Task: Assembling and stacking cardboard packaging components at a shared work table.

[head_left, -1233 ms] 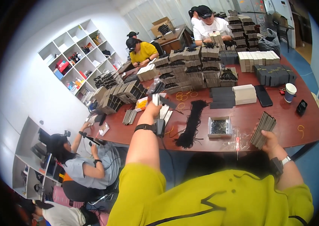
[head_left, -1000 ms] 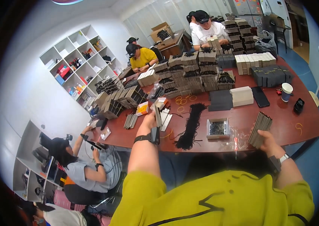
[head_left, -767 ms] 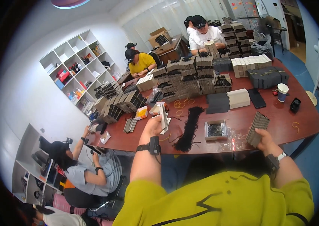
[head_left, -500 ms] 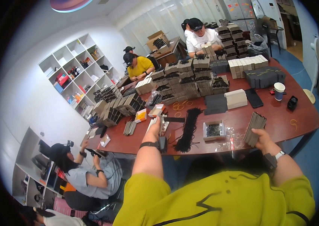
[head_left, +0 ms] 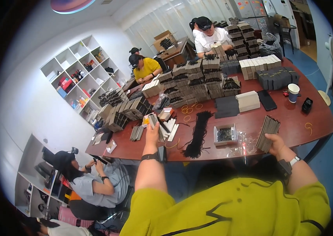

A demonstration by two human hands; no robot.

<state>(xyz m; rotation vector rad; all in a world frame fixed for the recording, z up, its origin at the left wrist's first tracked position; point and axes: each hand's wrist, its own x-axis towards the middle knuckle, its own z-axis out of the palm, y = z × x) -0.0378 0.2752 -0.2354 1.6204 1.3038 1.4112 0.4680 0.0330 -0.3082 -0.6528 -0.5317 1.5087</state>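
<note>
My left hand (head_left: 153, 133) is closed around a few narrow grey pieces, like folded card (head_left: 155, 121), above the table's near left part. A small dark piece shows beside them; white strips (head_left: 172, 130) lie just right of this hand. My right hand (head_left: 277, 144) grips a fanned stack of grey-brown card pieces (head_left: 268, 131) from its right side, over the near right edge. Between the hands lie a bundle of black cords (head_left: 198, 133) and an open white box (head_left: 225, 137) with small dark parts inside. Crumpled clear plastic (head_left: 246, 142) is beside the box.
Tall stacks of grey card bundles with black cords (head_left: 198, 78) fill the table's far side. Nearer are dark card (head_left: 227, 107), a phone (head_left: 267, 100), a paper cup (head_left: 293, 93) and rubber bands (head_left: 188, 110). A person (head_left: 95, 177) sits at left; others work beyond.
My left hand has moved left and slightly toward me; the dark strip that stuck out to its right no longer does. White strips beside it are now uncovered. My right hand keeps its stack.
</note>
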